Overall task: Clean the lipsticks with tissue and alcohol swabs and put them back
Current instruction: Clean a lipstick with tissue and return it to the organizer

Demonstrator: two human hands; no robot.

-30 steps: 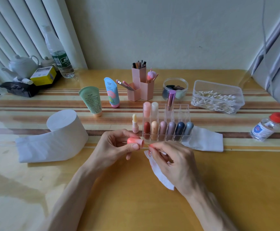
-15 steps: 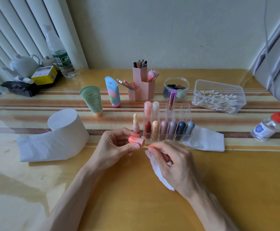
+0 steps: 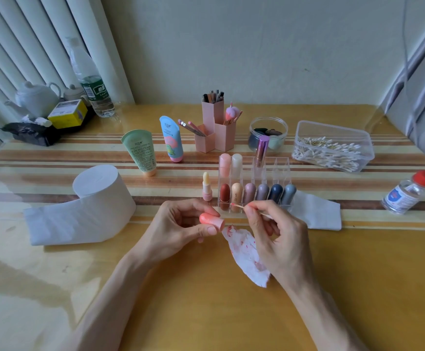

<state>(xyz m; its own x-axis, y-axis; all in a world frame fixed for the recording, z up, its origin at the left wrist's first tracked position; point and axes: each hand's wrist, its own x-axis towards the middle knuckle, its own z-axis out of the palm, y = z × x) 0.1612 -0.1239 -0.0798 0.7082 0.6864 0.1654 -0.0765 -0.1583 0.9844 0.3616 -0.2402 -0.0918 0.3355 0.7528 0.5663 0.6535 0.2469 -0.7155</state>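
Coral lipstick cap (image 3: pixel 211 220) lies sideways in left hand (image 3: pixel 181 224), thumb and curled fingers round it, low over table (image 3: pixel 206 312). Right hand (image 3: pixel 277 239) pinches cotton swab (image 3: pixel 241 206), pink-stained tip pointing left. Red-smeared tissue (image 3: pixel 247 254) tucked under same palm. Hands close, not touching. Uncapped pale balm stick (image 3: pixel 207 187) upright just left of clear organizer (image 3: pixel 279 168), capped lipsticks in its slots. Tissue roll (image 3: pixel 97 198) left, alcohol bottle (image 3: pixel 406 193) far right. Glossy yellow wood, striped band across middle. Pale wall behind, vertical blinds (image 3: pixel 41 46) left.
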